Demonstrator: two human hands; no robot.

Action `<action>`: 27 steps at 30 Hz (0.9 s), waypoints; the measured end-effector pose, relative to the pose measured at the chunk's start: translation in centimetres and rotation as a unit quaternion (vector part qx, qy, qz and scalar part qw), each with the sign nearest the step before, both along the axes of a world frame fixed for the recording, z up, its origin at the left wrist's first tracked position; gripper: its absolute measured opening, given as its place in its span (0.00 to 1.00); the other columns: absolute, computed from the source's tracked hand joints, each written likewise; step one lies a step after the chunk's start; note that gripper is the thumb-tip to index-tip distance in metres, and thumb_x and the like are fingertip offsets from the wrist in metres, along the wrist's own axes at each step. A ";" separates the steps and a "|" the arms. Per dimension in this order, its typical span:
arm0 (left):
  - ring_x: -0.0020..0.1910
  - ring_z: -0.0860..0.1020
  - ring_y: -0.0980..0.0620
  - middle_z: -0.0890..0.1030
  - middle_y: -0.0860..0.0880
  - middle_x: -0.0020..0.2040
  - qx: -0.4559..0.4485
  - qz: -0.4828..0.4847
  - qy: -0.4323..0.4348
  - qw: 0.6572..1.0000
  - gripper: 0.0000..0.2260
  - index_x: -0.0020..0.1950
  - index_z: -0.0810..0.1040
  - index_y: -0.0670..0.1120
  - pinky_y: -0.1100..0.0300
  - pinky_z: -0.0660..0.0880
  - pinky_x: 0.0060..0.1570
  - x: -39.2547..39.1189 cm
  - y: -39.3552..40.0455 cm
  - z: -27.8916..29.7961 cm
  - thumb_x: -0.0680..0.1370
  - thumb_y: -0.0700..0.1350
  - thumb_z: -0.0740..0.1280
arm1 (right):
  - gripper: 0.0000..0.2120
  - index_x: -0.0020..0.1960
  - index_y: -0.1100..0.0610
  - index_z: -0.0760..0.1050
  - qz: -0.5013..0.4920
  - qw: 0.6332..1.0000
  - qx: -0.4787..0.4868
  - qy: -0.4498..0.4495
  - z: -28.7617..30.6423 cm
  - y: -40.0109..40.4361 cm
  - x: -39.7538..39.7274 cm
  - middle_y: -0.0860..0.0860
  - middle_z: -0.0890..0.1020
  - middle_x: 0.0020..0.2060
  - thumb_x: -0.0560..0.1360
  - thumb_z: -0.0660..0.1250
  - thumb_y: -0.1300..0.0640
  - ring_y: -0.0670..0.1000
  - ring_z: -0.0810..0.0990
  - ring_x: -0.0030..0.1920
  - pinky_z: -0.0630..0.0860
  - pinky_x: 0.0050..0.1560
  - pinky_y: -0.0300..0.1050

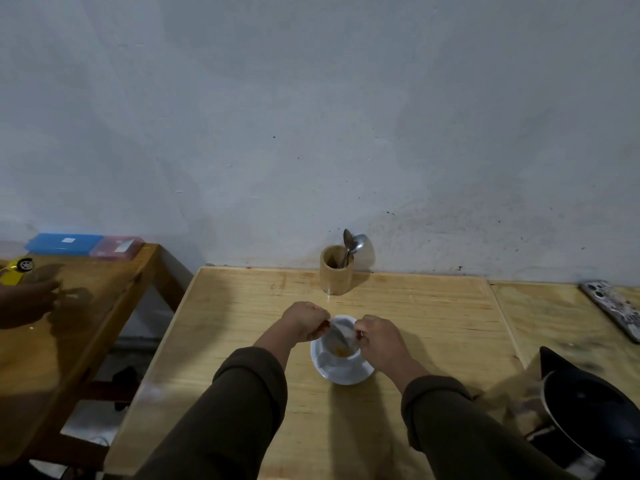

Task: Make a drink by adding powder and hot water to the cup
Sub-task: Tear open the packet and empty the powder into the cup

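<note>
A white cup (pixel 343 358) stands on a white saucer (pixel 349 375) in the middle of the light wooden table (pixel 433 323). Orange-brown powder (pixel 341 352) lies at its bottom. My left hand (pixel 306 320) is closed just left of the rim on a thin grey item (pixel 337 334) that slants down into the cup. Whether it is a sachet or a spoon is unclear. My right hand (pixel 377 337) is closed at the cup's right rim, fingertips pinched against it. A black kettle (pixel 588 407) with its lid open sits at the right edge.
A wooden holder (pixel 336 271) with two spoons stands against the wall behind the cup. A phone (pixel 613 306) lies at the far right. On a darker table (pixel 86 306) to the left are blue and pink boxes, a yellow toy car and another person's hand.
</note>
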State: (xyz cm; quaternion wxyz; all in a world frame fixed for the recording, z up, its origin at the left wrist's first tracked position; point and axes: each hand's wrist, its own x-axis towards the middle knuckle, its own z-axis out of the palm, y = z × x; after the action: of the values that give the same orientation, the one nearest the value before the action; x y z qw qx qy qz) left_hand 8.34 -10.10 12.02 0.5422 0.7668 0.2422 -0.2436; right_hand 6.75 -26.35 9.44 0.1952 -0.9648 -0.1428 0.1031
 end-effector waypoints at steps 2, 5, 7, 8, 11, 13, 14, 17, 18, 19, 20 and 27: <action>0.32 0.74 0.53 0.75 0.45 0.35 -0.027 0.005 0.036 0.999 0.07 0.39 0.75 0.41 0.66 0.74 0.30 -0.2 0.2 0.0 0.77 0.38 0.64 | 0.09 0.47 0.60 0.79 0.018 1.000 -0.012 -0.012 0.1 -0.2 0.1 0.50 0.70 0.39 0.76 0.60 0.59 0.50 0.68 0.42 0.63 0.36 0.40; 0.35 0.73 0.53 0.74 0.45 0.37 -0.059 0.000 0.053 0.997 0.06 0.40 0.75 0.42 0.65 0.74 0.36 -0.5 0.6 -0.5 0.77 0.35 0.65 | 0.09 0.51 0.55 0.79 0.030 0.999 -0.012 -0.028 0.5 -0.2 0.1 0.52 0.73 0.42 0.75 0.61 0.61 0.52 0.72 0.46 0.64 0.36 0.34; 0.40 0.76 0.51 0.76 0.43 0.43 -0.084 0.014 0.052 0.995 0.05 0.52 0.75 0.40 0.63 0.76 0.41 -0.8 1.0 -0.8 0.77 0.34 0.65 | 0.18 0.62 0.48 0.73 0.012 0.999 0.010 -0.040 0.6 -0.2 0.1 0.52 0.75 0.55 0.74 0.64 0.61 0.53 0.74 0.56 0.72 0.49 0.40; 0.44 0.77 0.49 0.77 0.42 0.47 -0.096 0.022 0.051 0.994 0.12 0.60 0.73 0.38 0.61 0.77 0.44 -0.9 1.2 -1.0 0.77 0.35 0.66 | 0.25 0.68 0.45 0.67 -0.005 0.999 0.029 -0.046 0.7 -0.2 0.1 0.51 0.72 0.62 0.73 0.66 0.61 0.53 0.72 0.61 0.73 0.56 0.43; 0.49 0.77 0.46 0.78 0.41 0.51 -0.108 0.035 0.036 0.993 0.21 0.69 0.69 0.40 0.55 0.78 0.52 -1.3 1.7 -1.7 0.77 0.37 0.67 | 0.38 0.74 0.40 0.53 -0.045 0.993 0.067 -0.089 1.1 -0.2 0.2 0.51 0.61 0.73 0.72 0.67 0.61 0.53 0.67 0.68 0.73 0.59 0.44; 0.44 0.77 0.47 0.78 0.43 0.45 -0.117 0.028 0.025 0.992 0.21 0.69 0.68 0.40 0.54 0.78 0.50 -1.8 2.0 -2.0 0.76 0.37 0.68 | 0.40 0.74 0.39 0.52 -0.059 0.988 0.087 -0.113 1.1 -0.1 0.2 0.50 0.58 0.74 0.71 0.66 0.65 0.53 0.67 0.68 0.74 0.52 0.41; 0.42 0.77 0.47 0.78 0.43 0.44 -0.121 0.024 0.018 0.992 0.21 0.68 0.69 0.41 0.55 0.79 0.48 -2.0 2.1 -2.1 0.76 0.37 0.68 | 0.41 0.74 0.39 0.53 -0.067 0.986 0.102 -0.115 1.0 0.0 0.3 0.50 0.58 0.74 0.71 0.65 0.68 0.53 0.69 0.67 0.74 0.49 0.40; 0.39 0.79 0.48 0.79 0.41 0.47 -0.116 0.017 0.002 0.993 0.20 0.67 0.70 0.41 0.55 0.80 0.45 -2.2 2.1 -2.5 0.75 0.36 0.69 | 0.39 0.73 0.41 0.57 -0.079 0.984 0.113 -0.117 0.8 0.4 0.1 0.52 0.60 0.73 0.70 0.64 0.71 0.54 0.70 0.66 0.78 0.50 0.42; 0.38 0.79 0.49 0.79 0.41 0.47 -0.110 0.015 0.000 0.994 0.20 0.66 0.71 0.41 0.56 0.80 0.44 -2.3 2.1 -2.6 0.75 0.36 0.69 | 0.38 0.72 0.41 0.60 -0.073 0.986 0.092 -0.122 0.7 0.6 -0.1 0.53 0.61 0.73 0.71 0.64 0.70 0.55 0.69 0.67 0.77 0.54 0.45; 0.37 0.78 0.50 0.79 0.42 0.46 -0.107 0.015 0.004 0.994 0.19 0.65 0.71 0.41 0.58 0.79 0.43 -2.3 2.0 -2.6 0.75 0.36 0.69 | 0.36 0.71 0.42 0.62 -0.062 0.987 0.064 -0.131 0.6 0.6 -0.3 0.53 0.62 0.72 0.71 0.65 0.69 0.56 0.67 0.69 0.75 0.58 0.48; 0.36 0.77 0.51 0.78 0.43 0.43 -0.111 0.014 0.011 0.994 0.18 0.64 0.72 0.41 0.60 0.79 0.40 -2.3 2.1 -2.5 0.75 0.36 0.69 | 0.34 0.70 0.42 0.65 -0.048 0.989 0.039 -0.137 0.6 0.6 -0.7 0.53 0.63 0.72 0.70 0.65 0.67 0.56 0.65 0.70 0.72 0.61 0.51; 0.30 0.75 0.56 0.76 0.45 0.36 -0.119 -0.040 0.047 0.991 0.07 0.41 0.75 0.41 0.70 0.75 0.27 -1.2 1.7 -1.5 0.77 0.33 0.65 | 0.22 0.66 0.46 0.71 0.015 0.997 -0.044 -0.069 -0.6 0.8 -1.9 0.47 0.67 0.70 0.72 0.66 0.50 0.51 0.59 0.72 0.61 0.67 0.48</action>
State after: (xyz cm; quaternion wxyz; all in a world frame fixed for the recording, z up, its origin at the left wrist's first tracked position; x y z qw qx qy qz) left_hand 7.19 -8.37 10.50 0.6078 0.6935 0.2053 -0.3280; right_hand 4.85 -25.60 8.81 0.1408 -0.9750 -0.1661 0.0451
